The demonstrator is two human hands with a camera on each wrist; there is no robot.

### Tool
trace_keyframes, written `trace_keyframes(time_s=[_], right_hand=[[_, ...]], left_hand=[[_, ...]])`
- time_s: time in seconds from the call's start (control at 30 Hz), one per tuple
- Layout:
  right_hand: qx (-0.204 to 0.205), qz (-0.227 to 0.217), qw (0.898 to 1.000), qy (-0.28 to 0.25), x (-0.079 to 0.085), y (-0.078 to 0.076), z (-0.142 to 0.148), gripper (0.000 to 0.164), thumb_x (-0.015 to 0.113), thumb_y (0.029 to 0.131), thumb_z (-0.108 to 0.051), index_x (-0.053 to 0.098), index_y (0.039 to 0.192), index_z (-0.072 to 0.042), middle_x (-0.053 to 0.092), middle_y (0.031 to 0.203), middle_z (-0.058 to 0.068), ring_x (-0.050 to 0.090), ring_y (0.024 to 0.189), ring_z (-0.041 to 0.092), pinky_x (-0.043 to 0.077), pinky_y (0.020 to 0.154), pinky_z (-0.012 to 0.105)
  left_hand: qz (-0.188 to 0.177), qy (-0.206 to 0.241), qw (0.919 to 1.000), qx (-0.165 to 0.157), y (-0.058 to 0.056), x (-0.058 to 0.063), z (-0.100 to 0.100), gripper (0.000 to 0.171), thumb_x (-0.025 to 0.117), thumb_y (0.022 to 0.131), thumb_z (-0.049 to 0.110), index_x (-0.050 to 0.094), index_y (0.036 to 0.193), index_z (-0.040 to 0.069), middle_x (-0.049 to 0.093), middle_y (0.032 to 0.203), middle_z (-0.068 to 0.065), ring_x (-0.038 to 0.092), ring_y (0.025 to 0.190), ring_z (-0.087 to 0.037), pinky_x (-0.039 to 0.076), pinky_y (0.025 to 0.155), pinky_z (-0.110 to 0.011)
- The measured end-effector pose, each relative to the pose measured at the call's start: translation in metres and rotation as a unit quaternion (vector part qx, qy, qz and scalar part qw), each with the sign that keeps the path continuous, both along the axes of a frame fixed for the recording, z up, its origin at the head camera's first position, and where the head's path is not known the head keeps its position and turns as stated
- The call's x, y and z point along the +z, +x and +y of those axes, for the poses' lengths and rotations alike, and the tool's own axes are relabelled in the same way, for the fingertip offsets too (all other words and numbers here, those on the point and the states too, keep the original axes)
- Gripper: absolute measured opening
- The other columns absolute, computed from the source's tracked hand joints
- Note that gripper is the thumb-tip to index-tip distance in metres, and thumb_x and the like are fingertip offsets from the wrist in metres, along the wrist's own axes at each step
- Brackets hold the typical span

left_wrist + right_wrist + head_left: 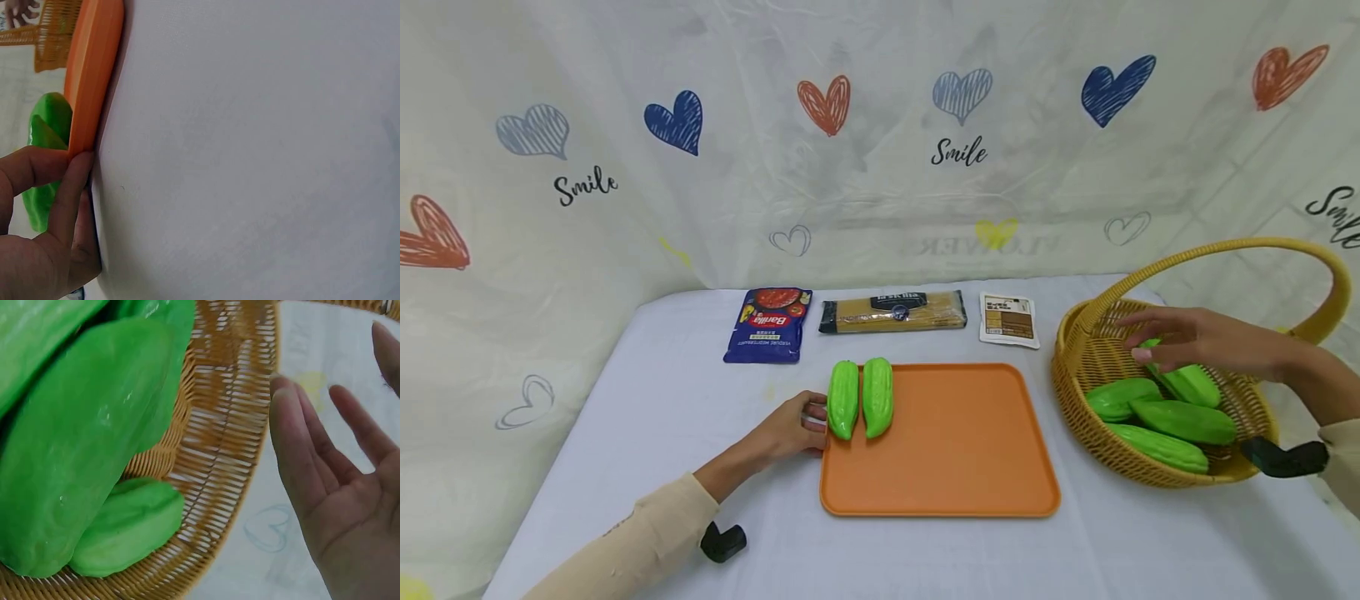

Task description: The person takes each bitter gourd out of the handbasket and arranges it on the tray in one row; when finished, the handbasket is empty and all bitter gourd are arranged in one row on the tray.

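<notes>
Over four basketed gourds (1183, 421), right hand (1213, 340) hangs loose; left hand (792, 427) pinches tray (955, 454) with two

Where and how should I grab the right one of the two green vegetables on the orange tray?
Probably best to grip the right vegetable across its thick middle, from above and slightly right. It lies lengthwise, its narrow tip toward you, so the middle offers more to hold; bare orange tray borders its right side, while the left vegetable sits close on the other.
</notes>
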State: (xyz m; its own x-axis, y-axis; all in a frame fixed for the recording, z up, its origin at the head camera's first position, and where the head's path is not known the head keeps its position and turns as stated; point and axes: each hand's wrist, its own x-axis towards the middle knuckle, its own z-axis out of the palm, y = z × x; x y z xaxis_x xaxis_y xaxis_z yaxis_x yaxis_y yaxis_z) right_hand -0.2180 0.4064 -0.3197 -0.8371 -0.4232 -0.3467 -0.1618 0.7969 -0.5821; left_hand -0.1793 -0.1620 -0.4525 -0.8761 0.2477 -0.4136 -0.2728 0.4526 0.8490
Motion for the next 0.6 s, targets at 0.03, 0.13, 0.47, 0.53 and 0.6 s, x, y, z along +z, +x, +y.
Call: trace_keyframes(time_s=[0.03, 0.13, 0.47, 0.53, 0.6], right_hand=[[0.006, 0.005, 1.0, 0.001, -0.001, -0.003, 0.002, 0.062, 0.055, 0.102, -0.032, 0.032, 0.156, -0.012, 0.051, 0.143, 0.023, 0.061, 0.106, -0.004, 0.057, 0.079, 0.025], [0.001, 0.004, 1.0, -0.005, -0.004, -0.01, 0.006, 0.063, 0.055, 0.103, -0.031, 0.029, 0.157, -0.01, 0.047, 0.147, 0.026, 0.062, 0.109, -0.001, 0.058, 0.081, 0.026], [-0.012, 0.016, 1.0, 0.014, -0.022, -0.034, 0.01, 0.077, 0.058, 0.101, -0.033, 0.018, 0.157, 0.001, 0.037, 0.147, 0.039, 0.041, 0.13, 0.058, 0.053, 0.09, 0.06], [-0.016, 0.016, 1.0, 0.018, -0.025, -0.037, 0.012, 0.079, 0.059, 0.101, -0.034, 0.017, 0.157, 0.001, 0.034, 0.148, 0.04, 0.037, 0.132, 0.06, 0.05, 0.091, 0.064], [-0.02, 0.014, 0.999, 0.024, -0.028, -0.041, 0.014, 0.081, 0.059, 0.1, -0.035, 0.016, 0.157, 0.002, 0.031, 0.148, 0.041, 0.035, 0.131, 0.061, 0.048, 0.09, 0.067]], left_hand=[[0.0, -0.001, 1.0, 0.0, 0.0, 0.0, 0.0, 0.071, 0.077, 0.081, 0.0, 0.044, 0.144, 0.002, 0.055, 0.123, -0.014, 0.062, 0.102, -0.022, 0.063, 0.08, -0.035], [0.001, -0.005, 1.0, -0.001, -0.001, -0.001, 0.0, 0.071, 0.077, 0.081, 0.001, 0.044, 0.144, 0.002, 0.056, 0.123, -0.014, 0.062, 0.102, -0.022, 0.063, 0.08, -0.034], [-0.005, -0.004, 1.0, 0.0, 0.0, -0.001, 0.0, 0.071, 0.077, 0.081, 0.001, 0.045, 0.144, 0.003, 0.056, 0.123, -0.013, 0.062, 0.103, -0.022, 0.063, 0.081, -0.034], [-0.005, -0.004, 1.0, 0.0, 0.0, 0.0, 0.001, 0.071, 0.078, 0.081, 0.001, 0.045, 0.143, 0.003, 0.056, 0.123, -0.013, 0.062, 0.103, -0.022, 0.063, 0.081, -0.034], [-0.002, -0.009, 1.0, 0.001, -0.001, 0.001, 0.001, 0.071, 0.078, 0.081, 0.002, 0.045, 0.143, 0.003, 0.056, 0.122, -0.013, 0.062, 0.103, -0.022, 0.062, 0.082, -0.034]])
